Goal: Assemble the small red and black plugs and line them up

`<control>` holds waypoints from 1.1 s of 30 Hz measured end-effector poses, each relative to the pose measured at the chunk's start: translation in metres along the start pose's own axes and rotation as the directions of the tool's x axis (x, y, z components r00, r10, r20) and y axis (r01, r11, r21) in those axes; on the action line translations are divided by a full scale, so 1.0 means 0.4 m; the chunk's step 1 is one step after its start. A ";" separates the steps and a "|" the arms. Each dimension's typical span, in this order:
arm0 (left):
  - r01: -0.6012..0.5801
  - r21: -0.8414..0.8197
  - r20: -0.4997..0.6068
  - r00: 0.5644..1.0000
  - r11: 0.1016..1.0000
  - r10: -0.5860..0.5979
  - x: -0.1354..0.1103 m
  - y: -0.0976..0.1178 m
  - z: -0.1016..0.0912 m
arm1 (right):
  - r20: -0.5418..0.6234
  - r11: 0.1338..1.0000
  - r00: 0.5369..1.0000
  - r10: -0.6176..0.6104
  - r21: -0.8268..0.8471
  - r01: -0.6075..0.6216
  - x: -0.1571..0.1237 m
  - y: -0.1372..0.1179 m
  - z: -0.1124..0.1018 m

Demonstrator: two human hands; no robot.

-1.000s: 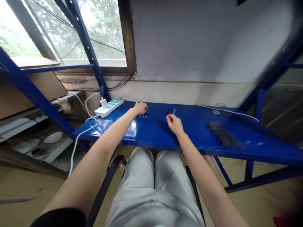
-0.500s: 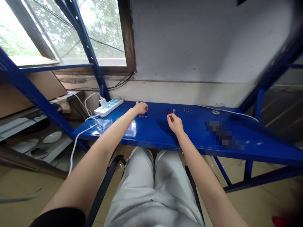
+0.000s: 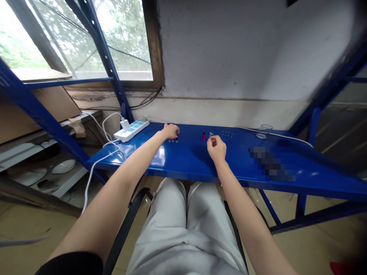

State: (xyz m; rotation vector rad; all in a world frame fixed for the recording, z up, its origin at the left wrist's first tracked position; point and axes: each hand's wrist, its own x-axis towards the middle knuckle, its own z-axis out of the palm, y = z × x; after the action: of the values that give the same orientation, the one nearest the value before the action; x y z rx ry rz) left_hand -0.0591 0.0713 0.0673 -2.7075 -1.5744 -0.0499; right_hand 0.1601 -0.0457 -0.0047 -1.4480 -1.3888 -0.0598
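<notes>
My left hand point(image 3: 171, 131) rests at the back of the blue table, its fingers curled down over a short row of small red and black pieces point(image 3: 172, 140). Whatever those fingers grip is hidden. My right hand point(image 3: 217, 148) is bent with thumb and fingertips close together. Its tips are just in front of a small silvery piece point(image 3: 211, 134); I cannot tell whether they touch it. Between the hands a small red cylinder with a dark top point(image 3: 203, 136) stands upright. Several tiny metal pieces point(image 3: 227, 133) lie in rows beyond the right hand.
A white power strip point(image 3: 132, 130) with a plug and cables lies at the table's left end. Toward the right are a clear glass point(image 3: 264, 131) on its side and a blurred-out dark object point(image 3: 269, 164). Blue posts point(image 3: 314, 128) frame the table point(image 3: 183, 162).
My right hand has moved a little to the right, away from the red cylinder, which now shows in full. My left hand has hardly moved.
</notes>
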 end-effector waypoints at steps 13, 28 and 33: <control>-0.359 -0.049 -0.383 0.869 0.932 0.315 -0.078 0.196 0.058 | -0.057 0.897 0.942 0.332 -0.289 -0.334 0.014 0.031 0.011; -0.101 -0.197 -0.424 0.905 0.975 0.008 0.013 0.309 0.199 | 0.207 0.842 0.906 0.369 -0.487 -0.231 0.034 0.051 0.039; -0.063 -0.263 -0.489 0.869 0.963 -0.077 0.031 0.318 0.196 | 0.217 0.844 0.900 0.377 -0.482 -0.237 0.055 0.061 0.057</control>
State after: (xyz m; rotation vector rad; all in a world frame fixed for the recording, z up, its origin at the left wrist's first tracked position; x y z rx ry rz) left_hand 0.0593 0.0209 -0.0095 -2.5578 -1.4957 -0.9496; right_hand 0.1715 -0.0088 -0.0150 -2.1331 -1.4213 0.0630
